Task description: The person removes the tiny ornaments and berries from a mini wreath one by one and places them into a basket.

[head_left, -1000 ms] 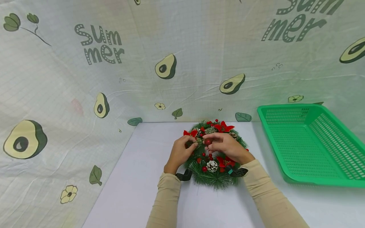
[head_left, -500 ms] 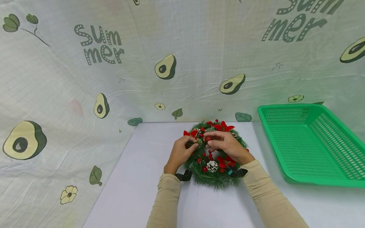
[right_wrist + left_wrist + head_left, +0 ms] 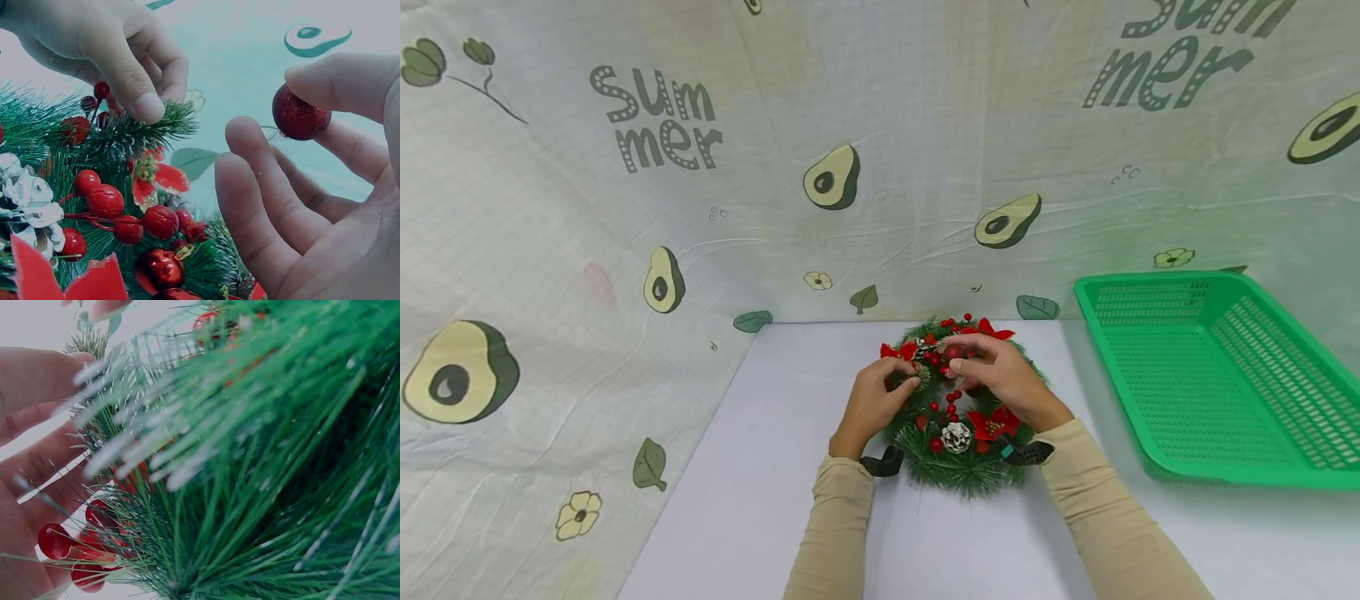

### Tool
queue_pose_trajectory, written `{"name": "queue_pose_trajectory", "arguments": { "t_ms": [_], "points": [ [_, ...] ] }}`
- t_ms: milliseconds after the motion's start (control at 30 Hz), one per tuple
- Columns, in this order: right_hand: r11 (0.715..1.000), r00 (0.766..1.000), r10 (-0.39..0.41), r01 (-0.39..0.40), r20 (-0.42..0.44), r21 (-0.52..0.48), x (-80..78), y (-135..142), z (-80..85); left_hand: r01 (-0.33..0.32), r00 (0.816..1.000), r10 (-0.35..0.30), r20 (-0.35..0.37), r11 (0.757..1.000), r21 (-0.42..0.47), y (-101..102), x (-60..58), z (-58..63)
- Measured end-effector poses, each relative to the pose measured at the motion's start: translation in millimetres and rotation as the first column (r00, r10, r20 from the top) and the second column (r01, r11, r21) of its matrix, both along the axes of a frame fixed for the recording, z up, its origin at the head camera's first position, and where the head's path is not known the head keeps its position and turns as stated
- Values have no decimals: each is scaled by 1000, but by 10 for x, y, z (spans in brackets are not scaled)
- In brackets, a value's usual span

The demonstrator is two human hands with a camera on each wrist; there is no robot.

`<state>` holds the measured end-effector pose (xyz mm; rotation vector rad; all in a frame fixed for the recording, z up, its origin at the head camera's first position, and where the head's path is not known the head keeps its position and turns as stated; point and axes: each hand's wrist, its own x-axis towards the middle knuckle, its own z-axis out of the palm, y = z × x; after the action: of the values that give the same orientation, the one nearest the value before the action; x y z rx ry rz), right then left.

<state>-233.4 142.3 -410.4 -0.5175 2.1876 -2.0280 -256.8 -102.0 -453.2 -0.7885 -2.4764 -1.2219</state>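
A green Christmas wreath lies on the white table, trimmed with red poinsettias, berries and a frosted pine cone. At its left side my left hand pinches a pine sprig, the thumb on top as the right wrist view shows. Over the wreath's right side, my right hand holds a small glittery red bauble between thumb and index finger. Its other fingers are spread and bent. Pine needles cover much of the left wrist view, where red berries show beside the left palm.
To the right stands a green perforated plastic basket. Behind the table hangs a pale cloth printed with avocados and lettering. Shiny red baubles sit among the wreath's needles.
My right hand has lifted slightly with the bauble, which has shifted a little up and to the right. My left hand keeps its place at the sprig.
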Motion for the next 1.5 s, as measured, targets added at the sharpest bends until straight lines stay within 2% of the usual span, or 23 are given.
{"name": "queue_pose_trajectory", "arguments": {
  "t_ms": [533, 800, 1033, 1333, 1500],
  "points": [
    [991, 991, -135, 135, -8, 8, 13, 113, 79, 2, 999, -2, 32, 1000, -5, -15, 11, 3],
    [987, 987, -160, 160, -4, 21, -15, 241, 112, 5, 999, -4, 46, 1000, -11, -14, 9, 12],
    [982, 983, -174, 178, -55, 68, 26, 460, 223, 12, 998, -11, 64, 1000, -19, -6, -3, -1],
    [973, 968, -189, 207, -165, 99, 133, 760, 368, 13, 999, -13, 42, 1000, -7, -1, -1, 8],
    [965, 966, -202, 225, -163, 133, 197, 941, 421, 13, 1000, -13, 25, 1000, 9, 1, 5, -2]
  ]
}}
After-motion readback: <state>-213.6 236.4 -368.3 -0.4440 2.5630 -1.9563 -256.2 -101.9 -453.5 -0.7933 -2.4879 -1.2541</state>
